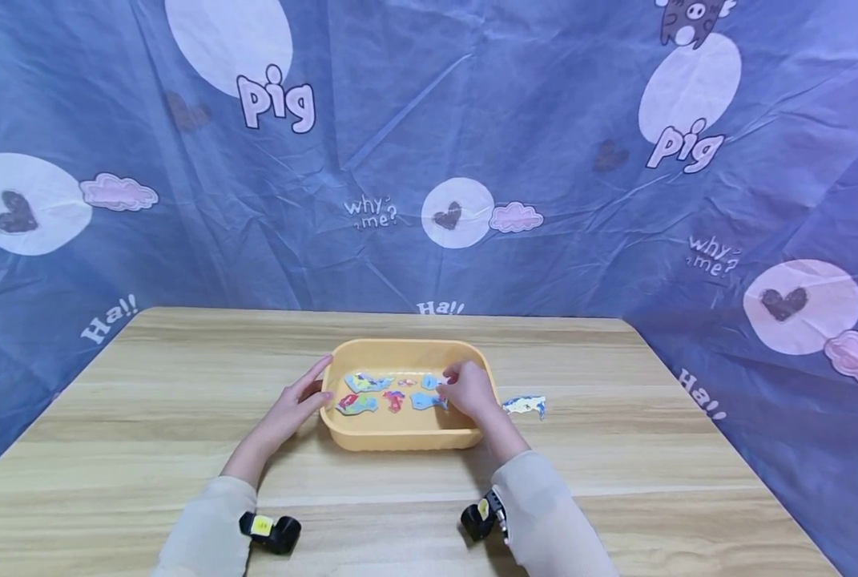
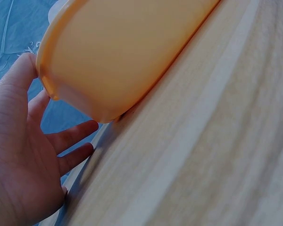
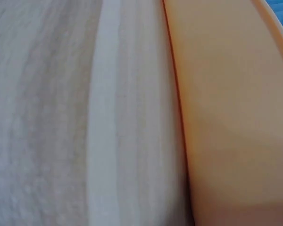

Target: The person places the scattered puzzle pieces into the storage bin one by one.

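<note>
A yellow plastic tray (image 1: 400, 438) stands in the middle of the wooden table (image 1: 147, 417) and holds several colourful puzzle pieces (image 1: 360, 402). My left hand (image 1: 304, 398) lies open against the tray's left wall, fingers straight. In the left wrist view the left hand (image 2: 19, 155) has its thumb at the corner of the tray (image 2: 122, 52). My right hand (image 1: 466, 389) reaches into the tray's right end, its fingers curled down around a blue puzzle piece (image 1: 427, 400). The right wrist view shows only the outer wall of the tray (image 3: 231, 117) and the table (image 3: 61, 113).
One more puzzle piece (image 1: 525, 405) lies on the table just right of the tray. A blue printed cloth (image 1: 429, 160) hangs behind and around the table. Bare wood stretches to the left, right and front of the tray.
</note>
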Demonstrator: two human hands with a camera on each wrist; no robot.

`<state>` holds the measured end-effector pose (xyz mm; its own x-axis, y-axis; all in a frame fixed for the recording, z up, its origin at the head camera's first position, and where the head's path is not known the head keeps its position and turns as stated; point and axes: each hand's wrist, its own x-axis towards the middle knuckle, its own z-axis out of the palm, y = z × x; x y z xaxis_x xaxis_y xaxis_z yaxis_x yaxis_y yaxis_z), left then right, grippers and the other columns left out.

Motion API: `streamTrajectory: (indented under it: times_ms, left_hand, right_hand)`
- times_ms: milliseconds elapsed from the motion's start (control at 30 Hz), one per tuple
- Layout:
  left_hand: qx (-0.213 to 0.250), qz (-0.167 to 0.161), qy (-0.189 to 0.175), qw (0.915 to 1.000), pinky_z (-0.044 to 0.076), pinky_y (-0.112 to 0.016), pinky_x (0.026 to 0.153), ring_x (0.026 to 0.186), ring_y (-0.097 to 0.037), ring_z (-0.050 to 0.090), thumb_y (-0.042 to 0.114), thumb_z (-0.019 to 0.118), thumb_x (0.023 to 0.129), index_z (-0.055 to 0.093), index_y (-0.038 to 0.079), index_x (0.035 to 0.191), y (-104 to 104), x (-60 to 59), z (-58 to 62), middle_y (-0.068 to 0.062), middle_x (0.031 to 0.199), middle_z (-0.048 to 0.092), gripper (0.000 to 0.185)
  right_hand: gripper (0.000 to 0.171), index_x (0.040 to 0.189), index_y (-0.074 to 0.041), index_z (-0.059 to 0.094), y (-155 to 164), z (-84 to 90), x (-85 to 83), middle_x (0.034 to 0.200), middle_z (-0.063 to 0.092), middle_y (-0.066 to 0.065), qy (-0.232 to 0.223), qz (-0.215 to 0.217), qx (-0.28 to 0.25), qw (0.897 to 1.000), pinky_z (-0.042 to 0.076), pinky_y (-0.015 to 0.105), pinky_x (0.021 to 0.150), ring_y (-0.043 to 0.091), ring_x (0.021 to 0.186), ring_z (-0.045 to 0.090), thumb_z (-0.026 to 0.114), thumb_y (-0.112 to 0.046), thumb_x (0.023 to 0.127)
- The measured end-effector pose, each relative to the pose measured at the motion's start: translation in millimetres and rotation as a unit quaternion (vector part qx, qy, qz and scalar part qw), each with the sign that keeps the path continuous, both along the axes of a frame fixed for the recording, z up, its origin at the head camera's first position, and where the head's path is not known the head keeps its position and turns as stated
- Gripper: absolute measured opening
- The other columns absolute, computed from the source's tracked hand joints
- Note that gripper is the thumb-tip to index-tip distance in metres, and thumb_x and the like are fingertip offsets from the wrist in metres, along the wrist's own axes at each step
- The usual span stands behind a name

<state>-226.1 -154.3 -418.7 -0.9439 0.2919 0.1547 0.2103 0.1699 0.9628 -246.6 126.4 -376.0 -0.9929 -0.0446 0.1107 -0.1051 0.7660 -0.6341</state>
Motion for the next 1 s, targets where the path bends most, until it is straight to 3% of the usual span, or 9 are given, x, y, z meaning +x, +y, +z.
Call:
streamTrajectory:
  times_ms: [333,567,1000]
  left_hand:
    - [-0.002,-0.001,-0.006,1.0000,0.034,-0.041,0.089,0.110,-0.033,0.041,0.017,0.051,0.086,0.025,0.016,0.137,0.1,0.3,-0.2,-0.027,0.121,0.042,0.058]
    - [0.001,0.001,-0.003,1.0000,0.033,-0.040,0.089,0.109,-0.033,0.042,0.015,0.051,0.085,0.025,0.016,0.137,0.8,0.3,0.0,-0.027,0.120,0.043,0.059]
    - [0.000,-0.004,0.007,1.0000,0.034,-0.040,0.089,0.110,-0.033,0.041,0.015,0.051,0.085,0.024,0.016,0.138,-0.2,-1.0,-1.2,-0.027,0.121,0.042,0.059]
  right_hand:
    - [0.028,0.095,0.005,0.062,0.0,9.2,0.1,0.078,0.059,0.010,-0.030,-0.005,-0.069,0.997,0.045,0.031,0.069,0.021,0.076,0.055,0.068,-0.005,0.070]
    - [0.028,0.096,0.006,0.062,1.8,22.2,0.9,0.080,0.061,0.011,-0.004,0.025,-0.051,0.998,0.045,0.031,0.069,0.021,0.075,0.056,0.068,-0.007,0.071]
    - [0.032,0.101,0.004,0.061,17.1,49.7,5.5,0.088,0.062,0.015,0.018,0.042,-0.046,0.998,0.046,0.031,0.069,0.023,0.080,0.057,0.067,-0.011,0.073]
